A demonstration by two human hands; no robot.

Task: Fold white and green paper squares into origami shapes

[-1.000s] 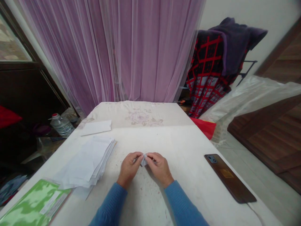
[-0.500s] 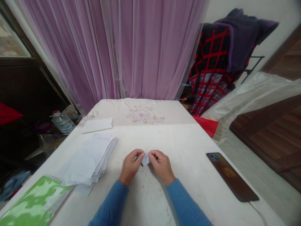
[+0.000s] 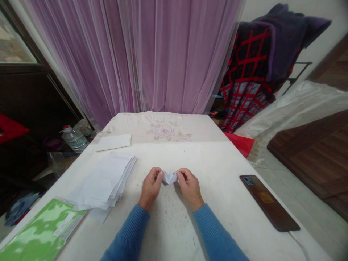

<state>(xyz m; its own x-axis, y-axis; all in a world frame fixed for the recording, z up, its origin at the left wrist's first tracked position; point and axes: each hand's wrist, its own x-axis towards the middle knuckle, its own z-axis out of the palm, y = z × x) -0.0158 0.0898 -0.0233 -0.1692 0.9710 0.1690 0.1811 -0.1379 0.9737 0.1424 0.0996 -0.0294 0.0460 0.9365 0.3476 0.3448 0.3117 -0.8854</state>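
Note:
A small piece of folded white paper spans the gap between my two hands, just over the table. My left hand pinches its left end between thumb and fingers. At its right end, my right hand grips it the same way. The middle of the paper shows creases and a V-shaped fold pointing down toward me. To the left of my left hand lies a loose stack of white paper sheets.
A flat white pad or box lies behind the stack. A green packet is at the table's front left. On the right rests a brown phone with a cable. The white-covered table ends at purple curtains.
My hands have moved apart, and the folded paper between them is spread wider, showing its V-shaped middle. The view has shifted slightly.

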